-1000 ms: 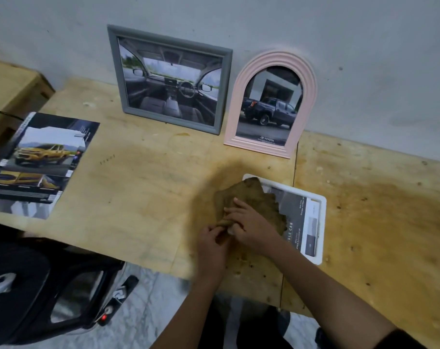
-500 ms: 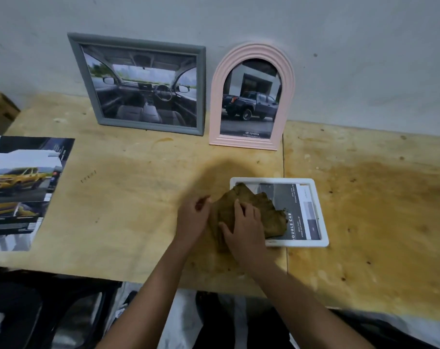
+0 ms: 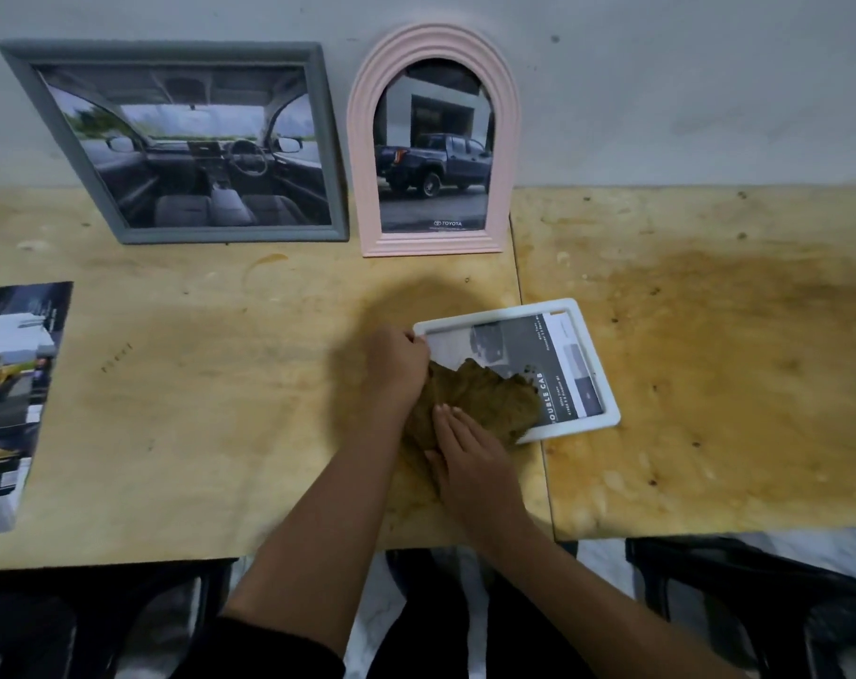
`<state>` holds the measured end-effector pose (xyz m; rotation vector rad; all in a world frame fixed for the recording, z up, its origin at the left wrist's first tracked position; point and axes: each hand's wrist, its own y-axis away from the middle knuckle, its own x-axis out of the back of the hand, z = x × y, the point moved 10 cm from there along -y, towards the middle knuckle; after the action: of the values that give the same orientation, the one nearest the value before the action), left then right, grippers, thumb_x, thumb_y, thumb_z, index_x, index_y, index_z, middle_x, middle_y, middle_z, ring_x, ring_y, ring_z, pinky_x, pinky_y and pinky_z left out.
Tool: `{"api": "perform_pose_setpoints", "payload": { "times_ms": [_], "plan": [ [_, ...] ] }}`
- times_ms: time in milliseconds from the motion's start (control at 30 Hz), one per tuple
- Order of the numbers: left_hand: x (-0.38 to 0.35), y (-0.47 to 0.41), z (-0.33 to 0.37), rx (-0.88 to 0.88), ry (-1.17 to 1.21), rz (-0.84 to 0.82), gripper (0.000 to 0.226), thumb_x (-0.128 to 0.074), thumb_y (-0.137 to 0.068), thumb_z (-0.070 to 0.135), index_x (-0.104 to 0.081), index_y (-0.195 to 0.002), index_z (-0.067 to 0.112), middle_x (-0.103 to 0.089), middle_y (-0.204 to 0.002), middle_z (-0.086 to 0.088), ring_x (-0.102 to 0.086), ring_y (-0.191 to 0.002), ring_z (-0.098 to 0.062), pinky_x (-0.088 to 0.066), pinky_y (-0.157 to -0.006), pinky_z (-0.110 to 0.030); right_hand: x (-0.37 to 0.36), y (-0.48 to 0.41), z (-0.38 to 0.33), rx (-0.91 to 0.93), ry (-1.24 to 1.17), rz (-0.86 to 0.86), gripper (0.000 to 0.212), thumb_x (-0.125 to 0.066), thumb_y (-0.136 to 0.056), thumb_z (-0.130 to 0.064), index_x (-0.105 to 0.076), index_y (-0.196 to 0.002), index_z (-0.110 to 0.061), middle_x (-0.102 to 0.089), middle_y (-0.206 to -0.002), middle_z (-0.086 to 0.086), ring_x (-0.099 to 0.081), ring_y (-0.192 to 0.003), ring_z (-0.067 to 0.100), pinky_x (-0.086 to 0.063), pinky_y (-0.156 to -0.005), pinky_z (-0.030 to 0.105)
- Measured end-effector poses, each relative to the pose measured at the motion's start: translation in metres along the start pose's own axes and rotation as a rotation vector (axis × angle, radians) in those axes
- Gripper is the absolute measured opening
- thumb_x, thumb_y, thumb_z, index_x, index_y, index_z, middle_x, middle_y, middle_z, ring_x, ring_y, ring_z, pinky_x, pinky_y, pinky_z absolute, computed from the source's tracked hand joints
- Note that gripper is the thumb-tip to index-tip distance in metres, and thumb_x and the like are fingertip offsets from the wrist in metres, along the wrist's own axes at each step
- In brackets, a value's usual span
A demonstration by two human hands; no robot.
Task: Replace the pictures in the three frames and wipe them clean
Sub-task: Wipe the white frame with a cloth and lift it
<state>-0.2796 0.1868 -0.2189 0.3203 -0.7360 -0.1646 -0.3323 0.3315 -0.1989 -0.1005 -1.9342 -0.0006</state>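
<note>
Plywood tabletop [image 3: 220, 409] against a plain grey wall was the whole stage from where I sat. Biggest thing on it was the grey frame [image 3: 171, 47], which leaned on the wall at the back left with a car-interior photo in it. At the far left a car brochure [image 3: 10, 384] showing a yellow truck lay flat on the wood. Just beside the grey one, the pink arched frame [image 3: 362, 139] leaned on the wall too and held a dark pickup shot. Both looked refilled to me, but I couldn't tell if they'd been wiped.

The white frame [image 3: 494, 314] lay flat near the front edge with a printed page reading DOUBLE CAB inside, so the swap looked done there as well. A brown cloth [image 3: 480, 399] covered its near-left part and spilled onto the table. The right hand [image 3: 470, 463] was flat on the cloth, fingers straight, pressing down. The left hand [image 3: 396, 365] had its fingers curled on the white frame's left corner, steadying it. My guess: last frame mid-wipe, then stand it up.
</note>
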Motion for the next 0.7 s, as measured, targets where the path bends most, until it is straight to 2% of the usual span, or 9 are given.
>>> {"api": "perform_pose_setpoints", "payload": {
  "times_ms": [67,133,200,300,467,700],
  "plan": [
    [-0.005,0.0,-0.002,0.019,0.006,0.019,0.026,-0.05,-0.094,0.017,-0.064,-0.091,-0.004,-0.061,-0.08,-0.012,-0.056,-0.07,-0.021,-0.041,-0.056,-0.025,0.007,0.011,0.004,0.099,-0.001,0.045,0.037,-0.047,-0.084,-0.019,-0.068,-0.111,-0.004,-0.071,-0.106,0.008,-0.067,-0.099,0.023,-0.052,-0.083,0.033],
    [-0.01,-0.001,-0.005,0.035,-0.003,0.044,0.028,-0.047,-0.096,0.02,-0.062,-0.106,-0.001,-0.065,-0.099,-0.014,-0.063,-0.085,-0.025,-0.052,-0.067,-0.03,0.019,0.014,0.012,0.152,-0.021,0.084,0.033,-0.049,-0.079,-0.015,-0.072,-0.102,-0.009,-0.072,-0.097,0.004,-0.068,-0.091,0.021,-0.044,-0.084,0.026],
    [-0.011,0.001,-0.003,0.034,-0.04,0.057,0.028,-0.047,-0.095,0.02,-0.06,-0.111,0.0,-0.064,-0.107,-0.016,-0.064,-0.092,-0.028,-0.057,-0.077,-0.038,0.028,0.013,0.021,0.185,-0.015,0.093,0.03,-0.05,-0.077,-0.013,-0.074,-0.095,-0.013,-0.072,-0.091,0.002,-0.068,-0.086,0.02,-0.039,-0.082,0.023],
    [-0.011,0.003,0.0,0.024,-0.087,0.062,0.026,-0.049,-0.095,0.018,-0.062,-0.109,0.0,-0.064,-0.106,-0.016,-0.064,-0.092,-0.029,-0.057,-0.08,-0.042,0.035,0.013,0.033,0.229,-0.002,0.069,0.027,-0.059,-0.072,-0.007,-0.073,-0.094,-0.013,-0.07,-0.092,0.002,-0.067,-0.083,0.02,-0.039,-0.081,0.022],
    [-0.01,0.007,0.0,0.058,-0.042,0.047,0.027,-0.049,-0.094,0.016,-0.06,-0.11,-0.003,-0.063,-0.109,-0.018,-0.062,-0.096,-0.03,-0.053,-0.079,-0.038,0.043,0.013,0.054,0.239,-0.009,-0.015,0.044,-0.081,-0.053,0.006,-0.073,-0.093,-0.012,-0.071,-0.094,0.003,-0.069,-0.082,0.021,-0.054,-0.073,0.026],
    [-0.007,0.008,0.0,0.031,-0.069,0.095,0.023,-0.049,-0.088,0.009,-0.064,-0.093,-0.006,-0.064,-0.099,-0.023,-0.064,-0.089,-0.035,-0.054,-0.074,-0.046,0.074,0.009,0.126,0.139,0.067,-0.136,0.049,-0.072,-0.057,0.006,-0.07,-0.102,-0.014,-0.069,-0.102,0.003,-0.067,-0.086,0.024,-0.054,-0.069,0.028]
  ]
}}
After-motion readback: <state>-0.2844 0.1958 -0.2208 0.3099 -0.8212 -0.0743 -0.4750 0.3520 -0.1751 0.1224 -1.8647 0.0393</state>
